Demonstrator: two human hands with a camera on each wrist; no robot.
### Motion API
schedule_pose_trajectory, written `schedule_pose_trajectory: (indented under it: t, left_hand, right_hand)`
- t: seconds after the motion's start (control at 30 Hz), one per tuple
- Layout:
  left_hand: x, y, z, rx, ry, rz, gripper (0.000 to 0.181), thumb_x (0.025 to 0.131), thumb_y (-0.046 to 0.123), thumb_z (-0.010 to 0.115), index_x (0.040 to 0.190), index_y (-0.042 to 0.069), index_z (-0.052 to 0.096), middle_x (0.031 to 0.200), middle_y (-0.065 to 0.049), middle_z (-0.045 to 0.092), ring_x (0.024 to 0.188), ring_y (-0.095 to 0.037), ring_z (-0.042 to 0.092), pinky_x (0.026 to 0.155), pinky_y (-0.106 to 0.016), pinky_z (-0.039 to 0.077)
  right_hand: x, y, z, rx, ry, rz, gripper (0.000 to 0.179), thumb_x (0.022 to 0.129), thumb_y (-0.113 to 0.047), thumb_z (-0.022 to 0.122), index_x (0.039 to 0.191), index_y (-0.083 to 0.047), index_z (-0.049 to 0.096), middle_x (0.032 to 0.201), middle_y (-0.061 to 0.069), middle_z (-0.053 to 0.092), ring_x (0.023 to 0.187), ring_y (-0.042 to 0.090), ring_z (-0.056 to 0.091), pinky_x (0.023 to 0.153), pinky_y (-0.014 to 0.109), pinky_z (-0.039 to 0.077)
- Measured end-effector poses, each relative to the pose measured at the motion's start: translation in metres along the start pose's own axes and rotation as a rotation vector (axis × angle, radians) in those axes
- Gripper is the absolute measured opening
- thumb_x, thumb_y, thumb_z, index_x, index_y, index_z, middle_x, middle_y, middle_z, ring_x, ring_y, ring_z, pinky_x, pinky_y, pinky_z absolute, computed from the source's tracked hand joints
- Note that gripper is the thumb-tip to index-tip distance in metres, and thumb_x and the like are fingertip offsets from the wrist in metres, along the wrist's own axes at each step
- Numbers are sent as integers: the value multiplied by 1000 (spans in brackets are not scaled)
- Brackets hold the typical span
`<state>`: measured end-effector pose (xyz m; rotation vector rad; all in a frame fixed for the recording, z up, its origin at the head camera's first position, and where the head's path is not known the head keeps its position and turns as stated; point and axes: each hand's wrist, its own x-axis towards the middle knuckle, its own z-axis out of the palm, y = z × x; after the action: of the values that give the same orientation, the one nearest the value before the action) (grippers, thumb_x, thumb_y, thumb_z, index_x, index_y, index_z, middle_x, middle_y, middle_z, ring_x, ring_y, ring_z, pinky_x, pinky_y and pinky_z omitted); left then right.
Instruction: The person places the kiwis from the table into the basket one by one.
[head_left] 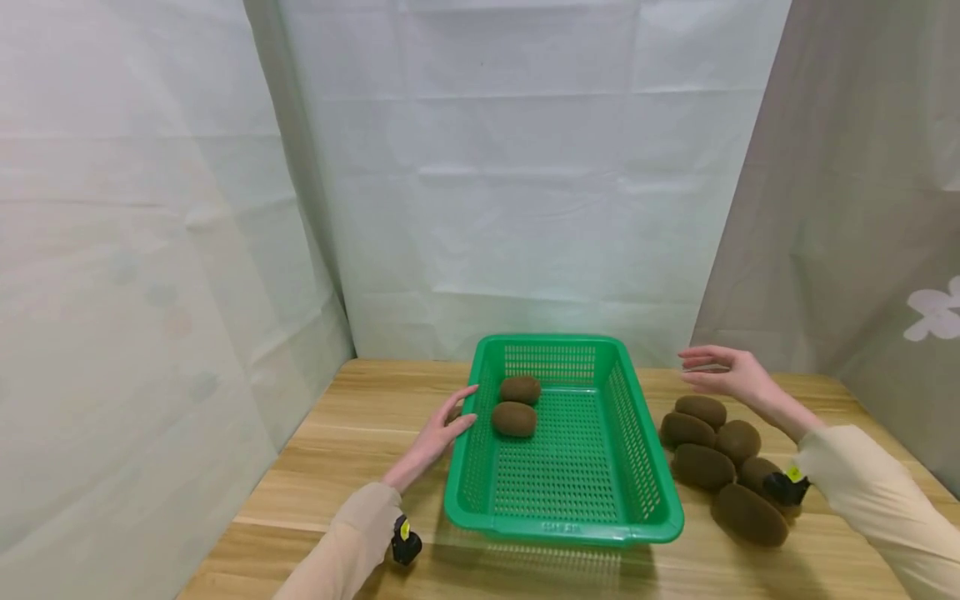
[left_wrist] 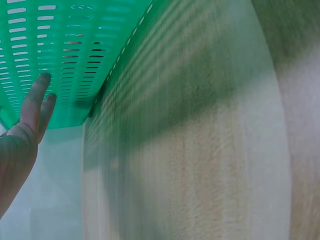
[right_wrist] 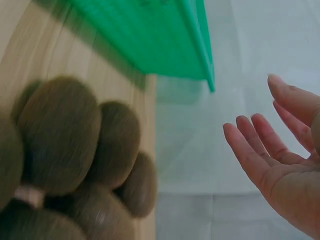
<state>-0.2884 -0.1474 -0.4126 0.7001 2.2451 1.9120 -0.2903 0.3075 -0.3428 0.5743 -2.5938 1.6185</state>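
A green plastic basket (head_left: 555,533) stands on the table, with two brown kiwis (head_left: 514,419) lying against its left wall inside. My left hand (head_left: 437,433) is at the basket's left side, thumb and fingertips right at the rim. Seen from the left wrist, its extended fingers (left_wrist: 34,102) lie close along the slotted outer wall. To the basket's right, my right hand (head_left: 723,372) hovers beyond a group of several kiwis (head_left: 702,467). Nothing is between its loosely bent, spread fingers (right_wrist: 247,150) in the right wrist view.
The wooden table (head_left: 300,467) extends around the basket. Pale cloth (head_left: 525,208) hangs behind the table's far edge, with more cloth at left and right. A black wrist camera (head_left: 786,487) overlaps the nearer kiwis in the head view.
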Motion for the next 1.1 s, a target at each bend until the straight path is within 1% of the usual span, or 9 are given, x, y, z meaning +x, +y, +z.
schedule_pose_trajectory:
  t: [0.17, 0.37, 0.43, 0.5, 0.6, 0.7, 0.8, 0.83, 1.1]
  left_hand:
    - [6, -19, -3, 2, 27, 19, 50, 95, 10, 48, 141, 6, 29, 141, -25, 21, 122, -39, 30, 87, -50, 36]
    - [7, -22, -4, 26, 35, 24, 49, 95, 14, 49, 141, 9, 31, 141, -21, 23, 120, -34, 33, 85, -47, 37]
    - [7, -19, -4, 19, 30, 19, 49, 95, 12, 49, 141, 7, 30, 138, -25, 27, 112, -30, 42, 76, -39, 42]
    - [5, -14, -3, 12, 20, 11, 50, 95, 10, 48, 140, 4, 29, 134, -28, 30, 89, -25, 52, 60, -30, 42]
    - [1, -2, -2, 11, 8, 2, 50, 95, 8, 47, 140, 0, 27, 131, -31, 33, 71, -20, 49, 49, -26, 34]
    - [-3, 8, 1, 32, 0, -9, 50, 95, 9, 47, 140, -1, 26, 134, -30, 30, 87, -23, 52, 59, -27, 40]
    - [-4, 11, 2, 37, -4, -25, 50, 96, 10, 46, 141, 2, 26, 139, -26, 24, 111, -34, 42, 76, -37, 42]
    - [-5, 12, 2, 32, -5, -27, 50, 96, 10, 46, 141, 2, 26, 141, -25, 21, 120, -35, 33, 82, -42, 40]
    - [0, -2, 0, 10, 9, -49, 51, 95, 14, 48, 142, 6, 27, 143, -23, 18, 125, -39, 23, 86, -59, 31]
  right_hand:
    - [-15, 15, -15, -72, 19, -2, 45, 88, -13, 61, 123, 11, 46, 114, 29, 51, 88, 7, 58, 70, 34, 49]
    - [-30, 32, -29, -39, -2, 22, 44, 88, -10, 60, 121, 15, 45, 110, 24, 54, 89, 10, 59, 71, 35, 48]
    - [-34, 38, -34, -37, -13, 27, 43, 88, -8, 60, 120, 16, 45, 108, 15, 58, 88, 9, 59, 71, 35, 49]
    - [-38, 43, -38, -46, -23, 38, 42, 88, -8, 60, 119, 16, 46, 106, 9, 59, 87, 7, 58, 71, 35, 49]
    - [-44, 52, -45, -76, -64, 58, 42, 88, -10, 60, 119, 15, 47, 109, 17, 57, 88, 5, 57, 71, 35, 48]
    - [-48, 61, -49, -112, -113, 91, 43, 88, -13, 60, 120, 13, 48, 114, 29, 50, 89, 4, 56, 73, 35, 48]
    - [-50, 70, -53, -134, -168, 90, 44, 89, -12, 59, 121, 14, 46, 117, 34, 46, 90, 6, 56, 73, 36, 47]
    - [-51, 73, -54, -127, -184, 92, 44, 89, -12, 59, 121, 14, 46, 117, 35, 44, 90, 7, 56, 74, 37, 47]
    - [-52, 96, -60, -1, -307, 57, 39, 90, -3, 55, 124, 12, 44, 118, 42, 37, 94, 5, 55, 73, 41, 47]
